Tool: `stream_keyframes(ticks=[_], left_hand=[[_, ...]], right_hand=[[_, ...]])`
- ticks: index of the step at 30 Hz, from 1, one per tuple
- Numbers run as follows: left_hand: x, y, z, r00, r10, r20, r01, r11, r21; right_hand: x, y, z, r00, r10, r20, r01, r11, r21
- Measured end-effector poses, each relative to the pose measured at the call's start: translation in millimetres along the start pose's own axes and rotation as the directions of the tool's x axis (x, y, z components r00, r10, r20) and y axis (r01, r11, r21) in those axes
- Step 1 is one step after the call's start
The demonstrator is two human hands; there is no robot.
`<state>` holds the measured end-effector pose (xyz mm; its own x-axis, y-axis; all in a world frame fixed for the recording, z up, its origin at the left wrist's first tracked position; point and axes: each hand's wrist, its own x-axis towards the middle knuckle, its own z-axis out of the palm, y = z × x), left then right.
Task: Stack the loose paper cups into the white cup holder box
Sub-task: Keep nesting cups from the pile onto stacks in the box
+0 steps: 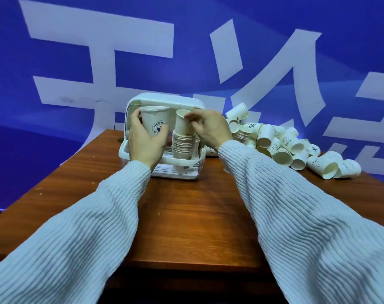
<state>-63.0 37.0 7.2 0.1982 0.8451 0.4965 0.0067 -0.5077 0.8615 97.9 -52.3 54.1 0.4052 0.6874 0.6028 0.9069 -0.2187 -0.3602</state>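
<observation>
The white cup holder box [164, 99] stands open at the far middle of the wooden table. A tall stack of nested paper cups [183, 148] stands in its right slot. My right hand [210, 128] pinches the rim of the top cup of that stack. My left hand [143, 139] grips a single upright paper cup [154, 120] with a round printed logo, over the box's left side. A heap of loose paper cups [283, 143] lies on the table to the right of the box.
The wooden table [186, 216] stretches toward me between my sleeves. A blue banner with large white characters [99, 62] hangs close behind the box. Loose cups reach the table's right edge [344, 170].
</observation>
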Motion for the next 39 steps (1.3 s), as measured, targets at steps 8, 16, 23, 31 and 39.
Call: stream_keyframes(ticks=[8,16,23,31,39], left_hand=[[19.4,-0.7,0.9,0.99,0.074,0.118,-0.08,0.996,0.042],[42.5,21.4,37.8,0.953,0.202,0.225,-0.218,0.974,0.052],[29.3,-12.3,58.0,0.868,0.093,0.489,-0.321,0.855,0.408],[23.9,-28.8,51.8,0.825,-0.025,0.565,-0.283,0.847,0.451],[2.6,-31.5,62.0,0.881,0.227,0.416,-0.408,0.81,0.421]], right_hand=[[-10.1,3.2,10.8,0.962,-0.004,0.273,0.031,0.995,-0.097],[-24.7,26.1,2.0,0.998,0.063,-0.024,-0.061,0.995,0.077],[-41.2,49.8,-1.3,0.995,0.094,-0.025,-0.092,0.993,0.071],[-49.3,58.5,2.8,0.99,0.137,-0.011,-0.136,0.987,0.081],[-46.7,81.2,3.2,0.955,0.296,-0.036,-0.29,0.951,0.111]])
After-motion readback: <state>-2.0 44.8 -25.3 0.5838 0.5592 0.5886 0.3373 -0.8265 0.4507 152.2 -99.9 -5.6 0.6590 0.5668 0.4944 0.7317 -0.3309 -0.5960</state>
